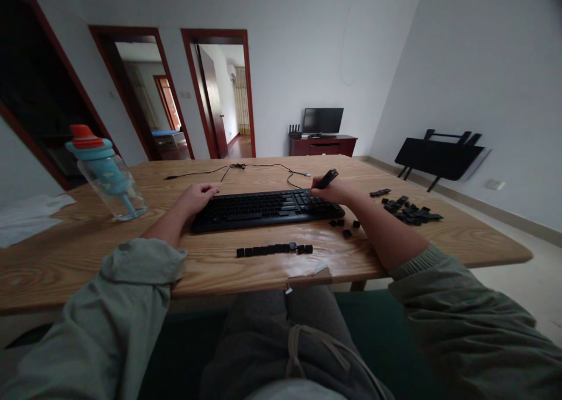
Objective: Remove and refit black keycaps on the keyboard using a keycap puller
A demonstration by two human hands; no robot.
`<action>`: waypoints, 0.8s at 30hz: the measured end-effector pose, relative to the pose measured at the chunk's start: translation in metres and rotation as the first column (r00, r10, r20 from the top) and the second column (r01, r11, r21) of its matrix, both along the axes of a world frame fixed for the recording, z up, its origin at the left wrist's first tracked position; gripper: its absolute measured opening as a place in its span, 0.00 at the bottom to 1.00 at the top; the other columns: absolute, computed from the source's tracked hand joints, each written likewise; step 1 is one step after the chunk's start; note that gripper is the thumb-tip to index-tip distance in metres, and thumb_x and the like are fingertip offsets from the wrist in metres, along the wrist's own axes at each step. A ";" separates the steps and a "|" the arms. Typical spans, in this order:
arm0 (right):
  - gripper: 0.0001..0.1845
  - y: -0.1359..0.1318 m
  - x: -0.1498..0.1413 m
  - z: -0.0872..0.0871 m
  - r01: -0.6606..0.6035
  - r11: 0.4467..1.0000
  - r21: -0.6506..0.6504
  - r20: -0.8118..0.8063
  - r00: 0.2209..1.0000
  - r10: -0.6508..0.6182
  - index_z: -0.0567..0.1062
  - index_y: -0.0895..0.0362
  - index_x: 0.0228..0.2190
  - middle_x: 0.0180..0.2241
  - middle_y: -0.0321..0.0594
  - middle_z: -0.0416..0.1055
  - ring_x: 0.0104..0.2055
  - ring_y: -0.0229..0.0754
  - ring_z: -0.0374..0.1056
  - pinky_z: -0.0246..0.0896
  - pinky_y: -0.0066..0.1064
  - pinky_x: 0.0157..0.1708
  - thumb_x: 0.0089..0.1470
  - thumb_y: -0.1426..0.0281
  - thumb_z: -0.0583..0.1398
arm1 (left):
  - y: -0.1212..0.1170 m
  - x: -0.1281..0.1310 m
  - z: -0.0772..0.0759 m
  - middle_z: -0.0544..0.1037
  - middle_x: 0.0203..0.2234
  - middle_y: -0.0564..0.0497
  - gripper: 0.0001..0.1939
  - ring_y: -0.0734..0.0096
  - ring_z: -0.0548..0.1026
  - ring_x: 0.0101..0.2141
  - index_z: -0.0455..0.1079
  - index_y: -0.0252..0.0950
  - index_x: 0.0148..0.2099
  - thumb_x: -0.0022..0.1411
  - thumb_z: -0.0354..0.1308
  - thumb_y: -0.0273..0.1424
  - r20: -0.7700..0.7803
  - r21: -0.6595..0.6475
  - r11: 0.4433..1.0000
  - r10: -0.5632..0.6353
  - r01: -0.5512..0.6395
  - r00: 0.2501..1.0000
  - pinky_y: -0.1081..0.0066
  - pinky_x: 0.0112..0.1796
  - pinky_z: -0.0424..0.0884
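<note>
Keyboard (259,208) between hands. Left hand (199,197) at its left end, can't tell grip; right hand (328,191) gripping dark tool (327,179) over right end. Risk: tool slip could scatter loose keycaps (347,233) beside right forearm.

Left grip (199,197) at keyboard (259,207), right grip (329,191) holding black object (326,178), loose keycaps (413,214)

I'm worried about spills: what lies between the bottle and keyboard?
In the head view: the left forearm and the left hand at the left end of the keyboard.
</note>
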State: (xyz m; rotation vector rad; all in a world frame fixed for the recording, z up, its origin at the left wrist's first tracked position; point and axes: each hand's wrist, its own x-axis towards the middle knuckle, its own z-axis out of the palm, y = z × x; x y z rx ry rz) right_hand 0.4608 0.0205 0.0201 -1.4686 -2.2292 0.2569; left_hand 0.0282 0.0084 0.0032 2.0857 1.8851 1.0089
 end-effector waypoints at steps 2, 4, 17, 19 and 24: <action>0.05 -0.001 0.002 -0.001 0.038 0.999 0.023 -0.023 0.999 -0.037 0.74 0.56 0.29 0.27 0.38 0.71 0.32 0.43 0.67 0.59 0.31 0.33 0.54 0.67 0.60 | 0.001 0.000 0.001 0.82 0.33 0.45 0.24 0.55 0.76 0.38 0.80 0.34 0.41 0.57 0.52 0.46 -0.005 -0.018 1.000 0.001 -0.001 1.000 0.64 0.40 0.69; 0.05 0.001 0.005 -0.002 0.062 0.998 0.030 -0.054 0.997 -0.061 0.73 0.56 0.29 0.26 0.37 0.70 0.31 0.42 0.67 0.59 0.31 0.31 0.55 0.68 0.59 | 0.002 0.000 0.002 0.82 0.31 0.46 0.23 0.56 0.76 0.37 0.81 0.35 0.40 0.56 0.52 0.45 -0.010 -0.027 1.000 0.002 -0.002 1.000 0.64 0.39 0.69; 0.10 -0.010 -0.008 -0.011 0.139 0.980 0.143 0.122 0.980 -0.157 0.77 0.57 0.35 0.33 0.45 0.77 0.36 0.46 0.71 0.61 0.33 0.34 0.58 0.63 0.61 | 0.004 0.000 0.001 0.82 0.31 0.45 0.23 0.56 0.76 0.36 0.81 0.34 0.39 0.56 0.53 0.46 0.016 0.003 0.999 -0.037 0.037 0.999 0.63 0.40 0.69; 0.11 -0.003 -0.006 -0.009 0.126 0.983 0.132 0.077 0.988 -0.137 0.77 0.58 0.33 0.33 0.46 0.77 0.35 0.46 0.71 0.62 0.33 0.35 0.59 0.63 0.61 | 0.005 -0.001 0.000 0.81 0.31 0.45 0.23 0.56 0.76 0.35 0.81 0.34 0.40 0.56 0.53 0.46 0.013 -0.011 0.999 -0.039 0.039 0.999 0.63 0.39 0.69; 0.08 0.012 -0.006 -0.009 0.133 0.985 0.110 0.002 0.991 -0.134 0.74 0.56 0.29 0.31 0.42 0.75 0.34 0.45 0.70 0.61 0.33 0.34 0.55 0.65 0.63 | 0.005 -0.001 0.000 0.80 0.30 0.46 0.26 0.58 0.74 0.34 0.80 0.33 0.40 0.57 0.51 0.49 -0.011 -0.028 0.998 -0.049 0.049 0.999 0.63 0.38 0.67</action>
